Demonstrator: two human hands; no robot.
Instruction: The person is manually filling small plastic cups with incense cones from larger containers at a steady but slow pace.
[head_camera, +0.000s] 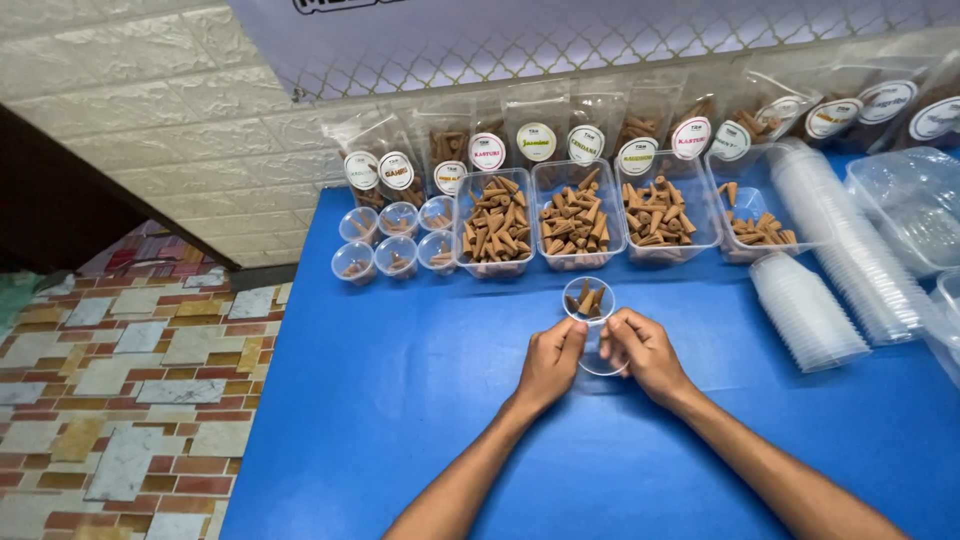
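The blue counter (400, 400) fills most of the view, with four clear rectangular tubs (495, 235) of brown incense cones in a row toward 12 o'clock and labelled pouches (487, 150) leaning on the wall behind them. At 3 o'clock lie long stacks of clear lids (850, 260) and nested cups; at 10 o'clock six small filled cups (397, 242) sit in two rows. Near the centre, both hands meet around a small clear round cup (588, 300) holding a few cones, with what looks like a clear lid (600, 362) between the fingers just below it. The left hand (550, 362) is curled, fingertips pinched on the lid's edge; the right hand (643, 350) is likewise half closed on the opposite edge. Fitting a lid well would call for holding it level, centring it over the rim, and pressing evenly round the edge so the light cup does not tip and spill its cones
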